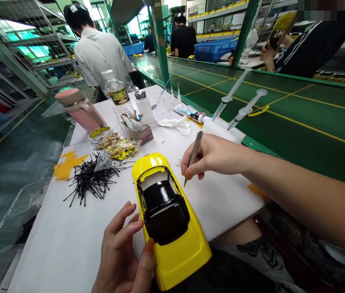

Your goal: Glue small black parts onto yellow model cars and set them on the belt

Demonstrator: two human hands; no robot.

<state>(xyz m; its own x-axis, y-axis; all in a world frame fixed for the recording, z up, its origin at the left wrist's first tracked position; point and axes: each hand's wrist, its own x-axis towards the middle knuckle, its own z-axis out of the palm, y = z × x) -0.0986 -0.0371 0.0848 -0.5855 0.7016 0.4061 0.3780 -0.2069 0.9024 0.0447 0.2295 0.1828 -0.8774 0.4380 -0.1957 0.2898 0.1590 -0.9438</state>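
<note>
While the right hand [204, 158] is pinching tweezers [195, 151] at one o'clock, the left hand [123, 244] is touching, with spread fingers, the eight-o'clock side of the yellow car body [172, 224], which is lying at the clock's centre. This shell is looking light, stiff and slippery; probably its smooth lower sides are offering safer hold than the thin pillars [175, 184], which could break. The table [65, 244] edge is running close at four o'clock, black sticks [91, 179] are crowding ten o'clock, and room for moving is extending at nine o'clock.

Single head-worn view
Looks forward and down, close above the flat white tabletop [68, 244]; green yellow-lined surface [306, 142] beyond.
</note>
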